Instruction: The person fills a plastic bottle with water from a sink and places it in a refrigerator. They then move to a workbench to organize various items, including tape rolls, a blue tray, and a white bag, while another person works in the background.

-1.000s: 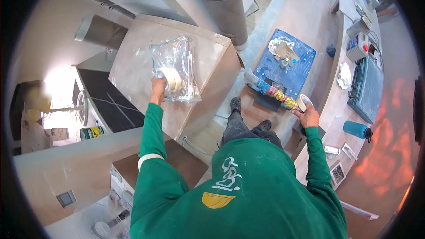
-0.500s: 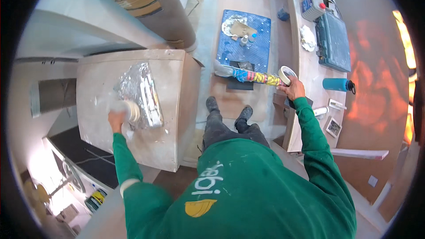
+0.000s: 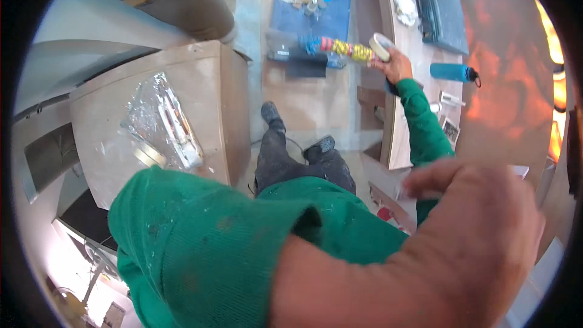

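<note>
over at the wooden counter [image 3: 393,140], the right hand [image 3: 398,64] grips a roll of pale tape [image 3: 381,46] above its edge. close to the camera, the left hand [image 3: 480,237] blurs, fingers loosely curled, holding nothing visible.

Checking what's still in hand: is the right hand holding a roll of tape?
Yes, the right hand grips a pale roll of tape above the counter.
</note>
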The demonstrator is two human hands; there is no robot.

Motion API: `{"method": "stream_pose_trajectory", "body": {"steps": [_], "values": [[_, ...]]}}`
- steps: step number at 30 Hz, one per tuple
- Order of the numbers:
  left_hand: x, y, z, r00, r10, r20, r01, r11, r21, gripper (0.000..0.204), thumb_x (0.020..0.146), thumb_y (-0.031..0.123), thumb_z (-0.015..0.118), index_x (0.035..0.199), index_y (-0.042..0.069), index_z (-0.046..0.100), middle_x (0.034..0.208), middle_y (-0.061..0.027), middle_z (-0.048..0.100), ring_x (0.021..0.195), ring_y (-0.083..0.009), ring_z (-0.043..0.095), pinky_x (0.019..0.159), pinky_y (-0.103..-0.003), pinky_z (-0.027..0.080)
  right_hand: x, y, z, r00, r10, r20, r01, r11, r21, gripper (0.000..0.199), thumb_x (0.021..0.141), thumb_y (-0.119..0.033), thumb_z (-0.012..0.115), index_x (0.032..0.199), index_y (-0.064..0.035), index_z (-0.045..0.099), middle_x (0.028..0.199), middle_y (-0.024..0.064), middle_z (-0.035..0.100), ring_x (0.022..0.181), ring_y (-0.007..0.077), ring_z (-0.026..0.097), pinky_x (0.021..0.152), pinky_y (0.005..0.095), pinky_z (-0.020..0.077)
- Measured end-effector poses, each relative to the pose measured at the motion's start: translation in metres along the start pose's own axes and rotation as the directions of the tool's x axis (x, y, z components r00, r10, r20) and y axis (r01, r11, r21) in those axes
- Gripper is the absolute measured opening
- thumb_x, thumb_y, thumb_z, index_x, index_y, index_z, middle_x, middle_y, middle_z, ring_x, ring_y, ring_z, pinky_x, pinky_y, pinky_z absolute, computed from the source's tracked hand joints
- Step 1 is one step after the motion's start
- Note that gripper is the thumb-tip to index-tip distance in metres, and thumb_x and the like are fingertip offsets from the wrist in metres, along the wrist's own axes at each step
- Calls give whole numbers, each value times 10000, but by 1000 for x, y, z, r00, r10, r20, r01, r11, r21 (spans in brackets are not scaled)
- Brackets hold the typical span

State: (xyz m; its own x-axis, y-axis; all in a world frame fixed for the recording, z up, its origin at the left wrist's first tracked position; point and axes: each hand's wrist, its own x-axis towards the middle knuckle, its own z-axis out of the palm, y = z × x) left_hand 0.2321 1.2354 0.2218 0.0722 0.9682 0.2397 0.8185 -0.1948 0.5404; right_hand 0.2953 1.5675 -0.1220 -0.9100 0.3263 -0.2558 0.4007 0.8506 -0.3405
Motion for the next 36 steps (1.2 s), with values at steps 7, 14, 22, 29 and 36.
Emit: {"method": "stream_pose_trajectory", "body": {"steps": [7, 14, 22, 29, 36], "values": [[68, 14, 68, 974, -225, 31, 219, 966, 140, 197, 746, 106, 593, 910, -3, 593, 773, -148, 604, 636, -265, 632, 551, -389, 507, 43, 12, -8, 985, -45, -164, 24, 991, -133, 434, 746, -472, 708, 1058, -172, 668, 977, 130, 678, 888, 316, 661, 789, 432, 526], [98, -38, 258, 738, -367, 566, 522, 842, -134, 279, 778, 140, 615, 997, -30, 586, 756, -225, 625, 673, -396, 631, 603, -467, 508, 42, 55, 19, 946, -31, -324, 32, 999, 1, 390, 728, -433, 704, 1061, -235, 661, 997, 69, 656, 906, 314, 635, 774, 448, 507], [-71, -241, 551, 372, -867, 332, 885, 223, -409, 339, 754, 195, 691, 973, -60, 650, 785, -188, 688, 683, -301, 676, 676, -394, 530, 22, 53, 17, 896, -156, -415, 211, 973, 90, 300, 728, -314, 722, 1001, -205, 663, 960, 73, 629, 800, 317, 648, 680, 438, 528], [-137, -390, 614, 195, -980, 27, 977, 192, -87, 296, 767, 200, 674, 965, -19, 652, 902, -183, 686, 818, -277, 672, 739, -392, 520, -14, 33, 23, 930, -87, -356, 145, 979, 141, 398, 638, -134, 782, 1013, -176, 654, 949, 8, 624, 753, 241, 652, 604, 361, 530], [-124, -517, 673, 97, -994, 57, 937, 72, -342, 318, 725, 232, 684, 952, 10, 668, 960, -231, 664, 886, -381, 647, 814, -443, 515, -40, 11, 26, 961, 1, -275, 42, 988, 151, 400, 591, -124, 831, 962, -111, 683, 900, 51, 648, 706, 213, 663, 594, 314, 544]]}}
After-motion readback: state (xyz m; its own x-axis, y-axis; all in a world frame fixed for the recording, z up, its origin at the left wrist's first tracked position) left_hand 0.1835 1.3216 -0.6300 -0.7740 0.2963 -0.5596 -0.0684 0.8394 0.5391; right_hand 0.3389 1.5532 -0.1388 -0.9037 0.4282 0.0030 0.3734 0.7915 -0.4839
